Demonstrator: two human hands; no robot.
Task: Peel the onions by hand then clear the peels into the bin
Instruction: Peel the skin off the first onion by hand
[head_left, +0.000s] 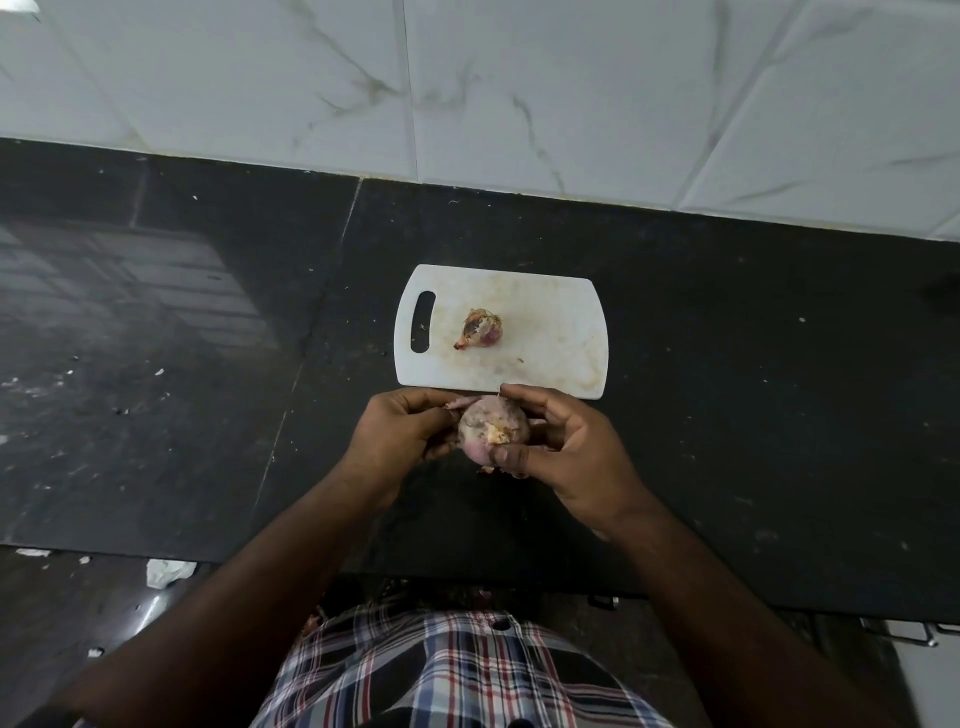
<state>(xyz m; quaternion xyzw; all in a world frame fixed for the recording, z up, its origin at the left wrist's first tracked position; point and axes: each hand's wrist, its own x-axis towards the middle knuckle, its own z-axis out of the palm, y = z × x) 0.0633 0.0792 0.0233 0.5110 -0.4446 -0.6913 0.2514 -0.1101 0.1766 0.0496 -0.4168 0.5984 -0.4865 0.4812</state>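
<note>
Hands: our left hand (400, 426) and right hand (566, 447) both clamp the round, pale pink half-peeled onion (491, 428) above the glossy black stone counter (727, 364), just at the board's 6 o'clock edge.
Waiting onion: we see a small papery-skinned red onion (480, 328) lying on the scuffed white plastic cutting board (550, 332).
Risk: we judge dry flakes could drop off the counter's front edge; the slick bulb may slip.
Bin: not visible to us.

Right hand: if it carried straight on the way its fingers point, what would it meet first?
The right hand points leftward across the onion it holds, so beyond that it would probably meet the left hand gripping the other side; depth is unclear.
</note>
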